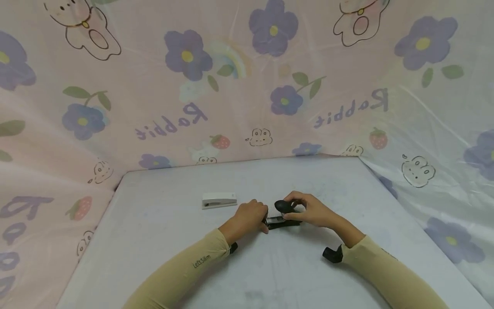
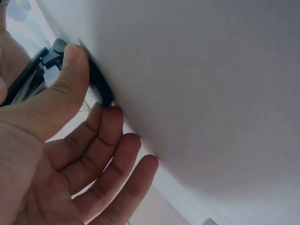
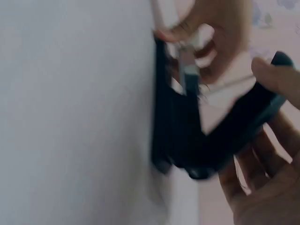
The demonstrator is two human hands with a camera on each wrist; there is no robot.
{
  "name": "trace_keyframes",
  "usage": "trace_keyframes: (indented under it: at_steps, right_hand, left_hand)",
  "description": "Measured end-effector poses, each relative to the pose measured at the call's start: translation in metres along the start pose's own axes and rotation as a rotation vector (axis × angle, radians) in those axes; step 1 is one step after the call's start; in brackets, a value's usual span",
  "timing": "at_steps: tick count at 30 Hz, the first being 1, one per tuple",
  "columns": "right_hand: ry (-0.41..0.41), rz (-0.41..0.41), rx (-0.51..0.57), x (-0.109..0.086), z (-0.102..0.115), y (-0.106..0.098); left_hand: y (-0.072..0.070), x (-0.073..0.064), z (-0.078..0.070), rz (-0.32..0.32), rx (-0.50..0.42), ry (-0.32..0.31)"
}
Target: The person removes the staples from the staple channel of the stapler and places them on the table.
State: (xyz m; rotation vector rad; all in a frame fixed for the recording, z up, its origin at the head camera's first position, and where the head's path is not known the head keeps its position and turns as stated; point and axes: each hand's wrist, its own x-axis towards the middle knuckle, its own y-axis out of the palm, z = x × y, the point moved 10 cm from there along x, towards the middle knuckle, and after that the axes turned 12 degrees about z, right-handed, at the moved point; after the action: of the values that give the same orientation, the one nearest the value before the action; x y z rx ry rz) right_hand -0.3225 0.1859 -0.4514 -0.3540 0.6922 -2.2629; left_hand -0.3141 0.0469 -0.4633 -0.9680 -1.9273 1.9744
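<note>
A black stapler (image 1: 291,223) lies on the table, its top cover (image 1: 284,206) swung up from the base. My left hand (image 1: 251,217) pinches the left end of the base. In the left wrist view the thumb (image 2: 75,61) presses from above, with fingertips (image 2: 111,117) under the stapler's end. From the right, my right hand (image 1: 314,211) grips the raised cover between thumb and fingers. The right wrist view shows the stapler (image 3: 176,126) spread wide: base, a metal staple channel (image 3: 189,65) between, and the cover in my right hand, somewhat blurred.
Behind my left hand sits a white oblong case (image 1: 219,200) with a slot along its front. The white table (image 1: 166,231) is backed by a cloth (image 1: 247,98) printed with flowers and rabbits. Dark wrist-camera mounts (image 1: 332,254) show at both sleeves.
</note>
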Motion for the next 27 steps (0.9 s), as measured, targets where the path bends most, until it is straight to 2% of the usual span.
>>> trace_keyframes:
  at_steps: [3,7,13,18,27]
  right_hand:
    - [-0.053,-0.021,-0.064,-0.006,0.006,-0.011]
    - [-0.071,-0.037,-0.154,-0.013,0.013,-0.021]
    - [-0.018,-0.032,-0.212,-0.023,0.017,-0.034]
    - [0.021,-0.015,-0.213,-0.03,0.015,-0.042]
    - [-0.004,-0.001,-0.133,-0.039,0.008,-0.047]
  left_hand:
    - [-0.001,-0.001,-0.001,-0.004,0.016,0.0]
    - [-0.001,-0.003,0.0,-0.008,0.03,0.0]
    - [0.0,-0.002,0.0,-0.012,0.031,-0.004]
    - [0.0,-0.002,0.0,-0.012,0.036,-0.001]
    - [-0.002,-0.002,-0.002,-0.008,0.046,0.003]
